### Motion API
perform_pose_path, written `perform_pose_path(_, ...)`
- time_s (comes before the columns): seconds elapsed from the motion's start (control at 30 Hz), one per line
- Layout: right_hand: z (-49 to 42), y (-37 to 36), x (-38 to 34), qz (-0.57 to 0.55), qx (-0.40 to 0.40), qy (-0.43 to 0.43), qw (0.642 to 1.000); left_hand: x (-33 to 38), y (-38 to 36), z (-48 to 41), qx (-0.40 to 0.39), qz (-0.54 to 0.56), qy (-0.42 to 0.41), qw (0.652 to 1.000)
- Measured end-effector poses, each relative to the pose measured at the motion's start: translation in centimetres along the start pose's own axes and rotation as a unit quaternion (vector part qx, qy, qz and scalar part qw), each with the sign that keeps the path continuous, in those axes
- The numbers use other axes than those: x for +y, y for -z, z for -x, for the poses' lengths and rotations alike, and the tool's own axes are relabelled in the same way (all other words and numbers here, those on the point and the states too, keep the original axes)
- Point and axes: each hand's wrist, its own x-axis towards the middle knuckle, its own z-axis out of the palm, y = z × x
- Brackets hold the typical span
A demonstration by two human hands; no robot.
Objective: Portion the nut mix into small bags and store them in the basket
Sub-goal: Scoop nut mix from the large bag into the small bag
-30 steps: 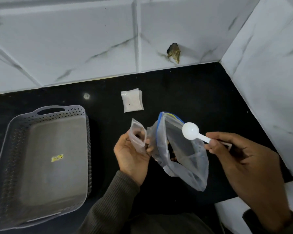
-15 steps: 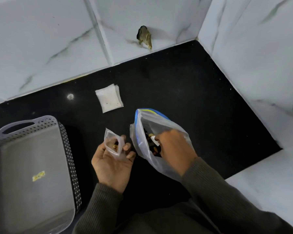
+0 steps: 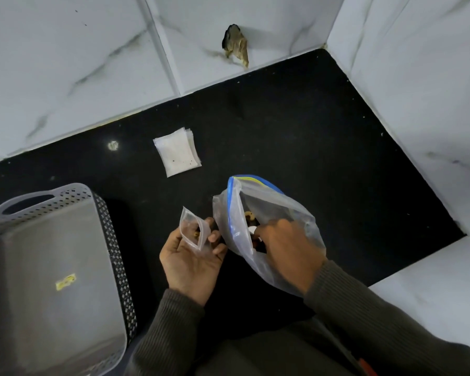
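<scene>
My left hand [image 3: 190, 260] holds a small clear bag [image 3: 193, 229] upright with its mouth open and a few nuts inside. Just to its right stands the large clear zip bag [image 3: 272, 210] with a blue and yellow seal, holding the nut mix. My right hand [image 3: 288, 248] reaches into that bag's mouth, gripping the white scoop [image 3: 252, 229], of which only a small white part shows. The grey perforated basket [image 3: 106, 234] sits at the left, holding no bags.
A stack of flat small bags [image 3: 177, 151] lies on the black counter [image 3: 323, 164] behind the hands. White marble walls close the back and right side, with a broken hole [image 3: 235, 46] in the back wall. A white ledge lies at the lower right.
One second ago my right hand held the scoop above the large bag; since then it has gone down into the bag. The camera view has swung left and down.
</scene>
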Motion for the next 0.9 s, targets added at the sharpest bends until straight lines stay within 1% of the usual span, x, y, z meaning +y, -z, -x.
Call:
perform_pose_path(0.07, -0.2, 0.2, -0.2, 0.002, 0.010, 0.008, 1.000, -0.1, 0.7, -0.3, 0.005, -0.003, 0.004, 1.000)
perform_pose_path(0.13, -0.5, 0.8, -0.5, -0.001, -0.012, 0.003, 1.000, -0.3, 1.5, -0.7, 0.007, -0.009, 0.011, 1.000)
perform_pose_path(0.27, -0.5, 1.6, -0.5, -0.007, -0.017, -0.008, 1.000, -1.0, 3.1, -1.1, 0.029, 0.000, 0.023, 0.999)
perform_pose_path(0.4, -0.4, 1.8, 0.0, -0.072, -0.048, -0.016, 0.996, -1.5, 3.9, -1.4, 0.052, 0.011, 0.035, 0.998)
perform_pose_path(0.47, -0.8, 1.5, 0.1, -0.114, -0.036, -0.028, 0.992, -1.7, 4.0, -1.5, 0.052, 0.013, 0.040, 0.998)
perform_pose_path(0.53, -0.9, 1.5, -0.2, -0.130, -0.032, -0.039, 0.990, -2.0, 4.0, -1.6, 0.047, 0.015, 0.044, 0.998)
perform_pose_path(0.67, -0.5, 0.6, -0.4, -0.171, -0.042, -0.051, 0.983, -1.9, 4.0, -1.7, 0.042, 0.027, 0.042, 0.998)
perform_pose_path(0.73, -0.4, 0.0, -0.3, -0.186, -0.016, -0.047, 0.981, -1.8, 4.1, -1.6, 0.038, 0.025, 0.042, 0.998)
perform_pose_path(0.83, -0.5, -0.5, 0.0, -0.206, -0.008, -0.037, 0.978, -1.8, 4.1, -1.7, 0.042, 0.013, 0.037, 0.998)
perform_pose_path(0.9, -0.7, -0.6, 0.1, -0.249, 0.009, -0.050, 0.967, -1.6, 3.9, -1.6, 0.042, 0.009, 0.026, 0.999)
